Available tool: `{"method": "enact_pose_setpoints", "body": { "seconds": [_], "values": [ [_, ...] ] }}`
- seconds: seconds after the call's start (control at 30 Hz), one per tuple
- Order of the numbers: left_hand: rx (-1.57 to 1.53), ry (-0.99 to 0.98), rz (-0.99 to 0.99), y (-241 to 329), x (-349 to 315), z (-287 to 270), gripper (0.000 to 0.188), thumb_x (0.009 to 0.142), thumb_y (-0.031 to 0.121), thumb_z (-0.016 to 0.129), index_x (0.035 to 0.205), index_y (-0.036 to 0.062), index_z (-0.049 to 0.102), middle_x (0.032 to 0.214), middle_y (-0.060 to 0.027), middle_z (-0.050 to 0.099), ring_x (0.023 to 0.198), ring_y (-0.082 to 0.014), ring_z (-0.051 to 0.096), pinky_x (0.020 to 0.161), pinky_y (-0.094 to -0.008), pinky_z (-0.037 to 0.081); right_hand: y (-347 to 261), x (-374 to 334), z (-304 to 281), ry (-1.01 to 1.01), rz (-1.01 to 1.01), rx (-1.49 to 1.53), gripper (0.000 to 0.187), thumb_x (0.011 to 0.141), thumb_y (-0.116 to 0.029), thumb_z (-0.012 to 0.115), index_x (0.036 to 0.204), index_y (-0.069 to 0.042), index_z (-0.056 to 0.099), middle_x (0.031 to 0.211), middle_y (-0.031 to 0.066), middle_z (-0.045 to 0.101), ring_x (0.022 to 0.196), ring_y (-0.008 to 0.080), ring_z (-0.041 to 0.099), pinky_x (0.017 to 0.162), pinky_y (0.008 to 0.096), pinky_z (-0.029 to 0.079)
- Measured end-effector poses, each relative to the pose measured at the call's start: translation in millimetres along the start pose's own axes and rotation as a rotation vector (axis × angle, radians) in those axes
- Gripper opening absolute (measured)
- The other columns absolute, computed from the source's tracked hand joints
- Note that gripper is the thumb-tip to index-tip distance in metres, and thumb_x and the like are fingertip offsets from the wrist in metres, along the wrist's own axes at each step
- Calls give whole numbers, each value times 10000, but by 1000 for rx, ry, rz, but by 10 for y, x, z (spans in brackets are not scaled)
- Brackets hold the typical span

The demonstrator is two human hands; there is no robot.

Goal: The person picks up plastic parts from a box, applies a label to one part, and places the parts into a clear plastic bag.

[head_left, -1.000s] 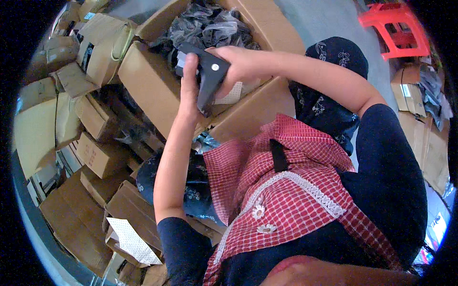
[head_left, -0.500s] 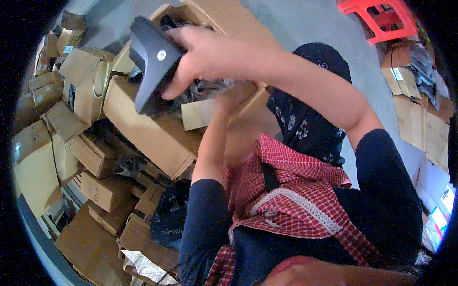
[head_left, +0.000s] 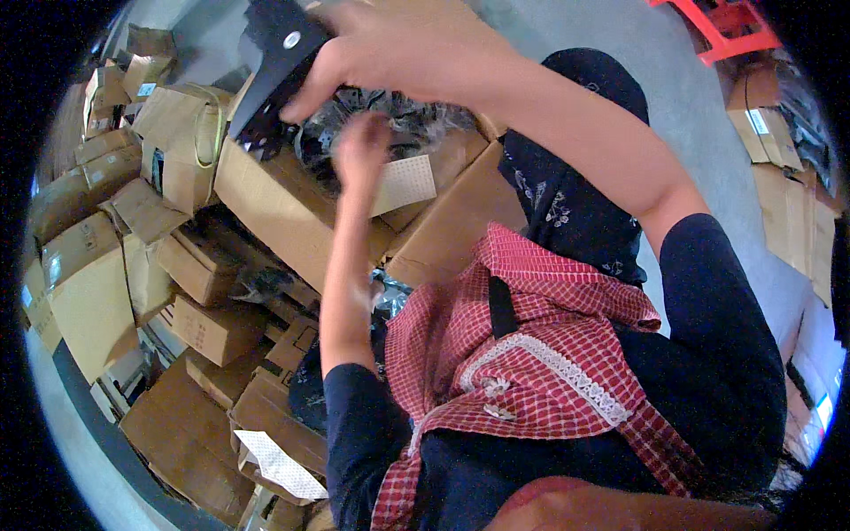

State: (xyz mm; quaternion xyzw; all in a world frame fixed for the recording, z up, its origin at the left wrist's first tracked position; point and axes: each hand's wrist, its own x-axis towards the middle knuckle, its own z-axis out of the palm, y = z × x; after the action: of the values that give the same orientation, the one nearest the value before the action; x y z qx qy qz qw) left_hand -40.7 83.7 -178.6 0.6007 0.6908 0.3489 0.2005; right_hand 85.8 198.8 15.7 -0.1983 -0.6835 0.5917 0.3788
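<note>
My right hand reaches across to the upper left, gripping a black molded plastic part that bears a small round silver badge. The part is held over the left edge of a large open cardboard box. Inside the box lie dark items in crinkled clear plastic wrap. A pale dotted card stands near the box's front side. Above the wrapped items is my left hand, next to the card; motion blur smears its fingers.
Stacked cardboard boxes crowd the left side. A white dotted sheet lies on a box at the lower left. At the upper right stands a red plastic stool, with more cartons below it.
My right hand has moved up with the black plastic part, which has tilted. My left hand has come up and left, out from behind the dotted card to above the wrapped items.
</note>
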Motion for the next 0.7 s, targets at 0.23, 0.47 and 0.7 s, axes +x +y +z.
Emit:
{"method": "enact_pose_setpoints", "body": {
  "seconds": [0.23, 0.47, 0.7],
  "values": [
    [444, -870, -149, -1183, -843, 1706, 365, 751, 323, 683, 1068, 141, 696, 989, -179, 696, 942, -367, 660, 833, -464, 522, -324, -71, 231, -89, 250, -5, 406, 606, -202, 811, 925, 19, 690, 864, 108, 700, 837, 215, 636, 806, 306, 472],
    [515, -295, 28, -421, 99, -91, 198, 880, 230, 540, 904, 83, 671, 808, -141, 677, 669, -286, 650, 632, -399, 522, -479, 0, -290, -139, 165, -91, 388, 639, -129, 771, 979, 19, 658, 900, 96, 671, 853, 201, 605, 798, 316, 461],
    [359, 431, -91, -537, -525, -1021, 187, 953, 146, 458, 986, 23, 594, 861, -73, 623, 719, -217, 564, 655, -373, 484, -376, 75, -98, -53, 44, 342, 283, 647, -69, 738, 882, 42, 625, 788, 72, 619, 773, 182, 568, 722, 305, 437]
  ]
}}
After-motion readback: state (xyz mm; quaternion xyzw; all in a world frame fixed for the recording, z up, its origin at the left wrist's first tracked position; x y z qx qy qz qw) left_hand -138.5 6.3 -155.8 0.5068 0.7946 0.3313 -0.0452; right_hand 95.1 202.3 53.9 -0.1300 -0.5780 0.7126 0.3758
